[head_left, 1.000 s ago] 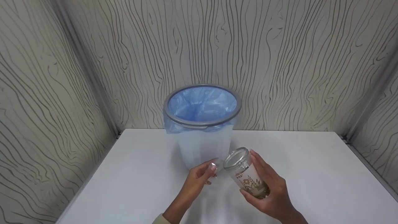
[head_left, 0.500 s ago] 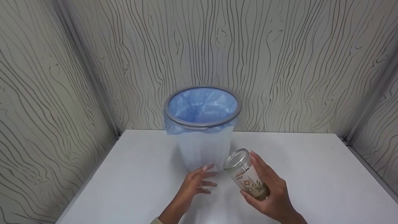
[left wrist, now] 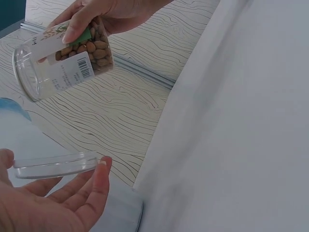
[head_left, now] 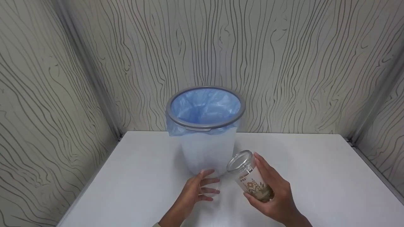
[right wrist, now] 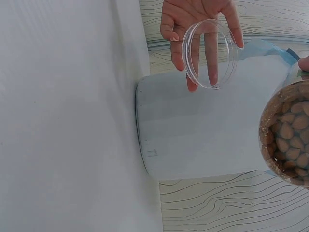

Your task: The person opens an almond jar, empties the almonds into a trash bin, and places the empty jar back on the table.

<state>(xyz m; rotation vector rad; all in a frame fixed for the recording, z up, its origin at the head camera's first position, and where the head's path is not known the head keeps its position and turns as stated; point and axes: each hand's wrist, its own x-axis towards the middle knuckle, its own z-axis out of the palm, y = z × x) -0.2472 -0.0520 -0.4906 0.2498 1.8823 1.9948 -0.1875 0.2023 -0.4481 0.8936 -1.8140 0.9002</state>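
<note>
Over the table (head_left: 315, 176), a clear flower-printed jar (head_left: 251, 183) of brown almonds (left wrist: 99, 47)

Glossy clear-plastic lid (left wrist: 55, 166) and jar (head_left: 250, 180), smooth matt plastic bin (head_left: 208, 151), shiny thin-film liner (head_left: 217, 107), smooth tabletop (head_left: 315, 176).

Enclosed, booth-like — cannot be narrowed to home, lab or shop. Walled beyond and to either side of the left-hand fingers (head_left: 205, 198) with woodgrain-print panels (head_left: 252, 63) — trimmed at the corners with grey posts (head_left: 83, 63). Surfaced beneath those fingers with a plain white tabletop (head_left: 142, 164). Fitted, directly beyond the same fingers, with a blue-lined bin (head_left: 208, 148) standing on the tabletop.
</note>
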